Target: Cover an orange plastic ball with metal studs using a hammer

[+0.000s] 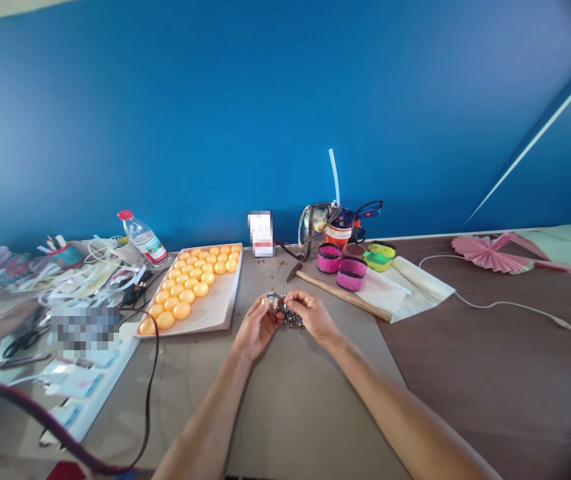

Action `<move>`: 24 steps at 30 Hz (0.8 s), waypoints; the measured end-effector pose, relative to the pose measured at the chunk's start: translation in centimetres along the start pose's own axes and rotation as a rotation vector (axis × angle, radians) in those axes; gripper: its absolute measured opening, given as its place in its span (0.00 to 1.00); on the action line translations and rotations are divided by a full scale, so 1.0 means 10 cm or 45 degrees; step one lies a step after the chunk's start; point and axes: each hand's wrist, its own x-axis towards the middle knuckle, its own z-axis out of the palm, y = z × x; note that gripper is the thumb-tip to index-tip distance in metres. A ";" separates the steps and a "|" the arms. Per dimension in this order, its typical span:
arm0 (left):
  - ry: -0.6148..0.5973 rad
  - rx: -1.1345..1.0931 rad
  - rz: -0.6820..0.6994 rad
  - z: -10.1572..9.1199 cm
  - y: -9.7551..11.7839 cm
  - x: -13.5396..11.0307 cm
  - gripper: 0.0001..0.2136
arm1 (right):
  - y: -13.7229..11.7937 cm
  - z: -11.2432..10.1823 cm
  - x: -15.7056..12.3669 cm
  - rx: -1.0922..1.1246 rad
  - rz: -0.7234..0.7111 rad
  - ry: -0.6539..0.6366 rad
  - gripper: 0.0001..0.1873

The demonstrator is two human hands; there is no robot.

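My left hand is closed around a small shiny silvery piece that looks like a metal or glass ornament; its exact kind is too small to make out. Close beside it, my right hand has thumb and fingers pinched together at the right side of this piece. What sits between those fingertips is hidden. Just below the fingers, a small heap of dark, glittering beads or bits lies on the grey mat.
Left stands a tray of orange balls, beside a plastic bottle, cables and a white power strip. A hammer, small pink containers, a yellow-green one and a phone-like upright card are farther back.
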 end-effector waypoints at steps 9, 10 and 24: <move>-0.037 0.013 0.026 0.01 -0.01 0.00 0.11 | 0.05 0.01 0.02 -0.115 -0.111 -0.015 0.07; -0.039 0.021 0.029 0.02 -0.02 0.00 0.10 | 0.06 0.01 0.02 -0.126 -0.115 -0.015 0.07; -0.016 0.105 0.069 0.03 -0.02 -0.01 0.11 | 0.02 -0.01 0.01 -0.081 0.011 -0.082 0.07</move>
